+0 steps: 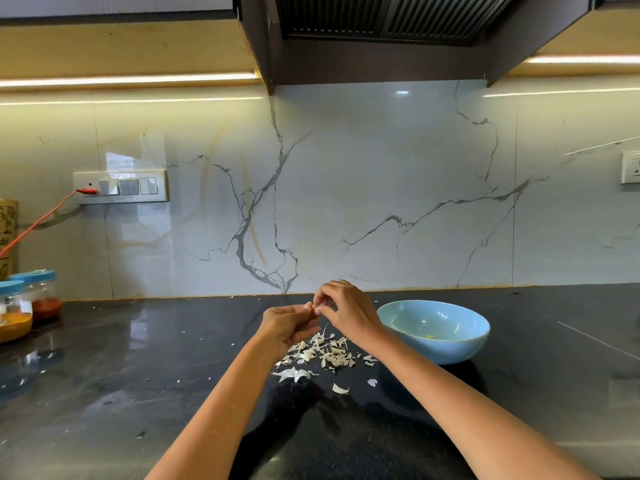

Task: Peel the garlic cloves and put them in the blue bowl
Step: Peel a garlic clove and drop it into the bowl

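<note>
Above the black counter, my left hand (287,323) and my right hand (346,306) meet and both pinch a small garlic clove (314,307), mostly hidden by the fingertips. A thin strip of skin hangs down from it. Below the hands lies a pile of white garlic skins (322,353). The blue bowl (433,330) stands just right of my right wrist. A small pale piece lies on its bottom, partly hidden by the near wall.
Two jars with blue lids (20,306) hold orange and red powder at the far left counter edge. A red cable (38,220) runs to the wall socket panel (121,187). Stray skin bits (341,389) lie nearer to me on the counter (138,375).
</note>
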